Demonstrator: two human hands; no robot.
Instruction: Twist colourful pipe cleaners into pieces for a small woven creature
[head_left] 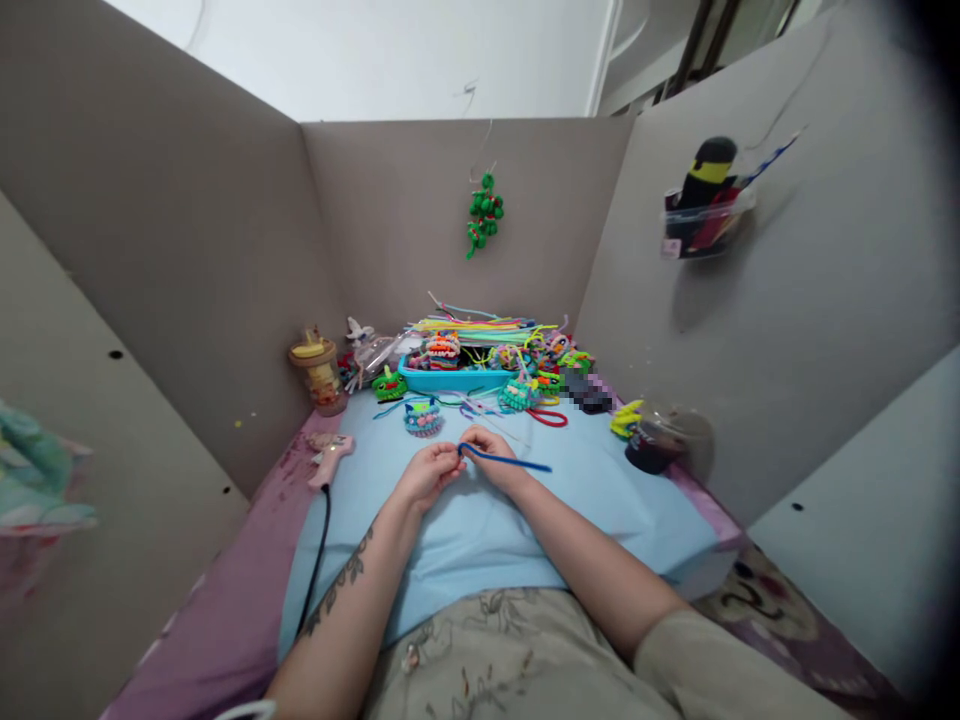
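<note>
Both hands meet over a light blue mat at the middle of the table. My left hand is closed, pinching one end of a blue pipe cleaner. My right hand is closed on the same bent end, right beside the left. The free length of the pipe cleaner sticks out to the right, low over the mat. A small teal and pink pipe-cleaner figure lies just beyond my left hand.
A blue tray with several pipe-cleaner figures and a bundle of coloured pipe cleaners stands at the back. A pink glue gun lies at left with its black cord, near a jar. A dark cup stands right. Grey panels wall the table.
</note>
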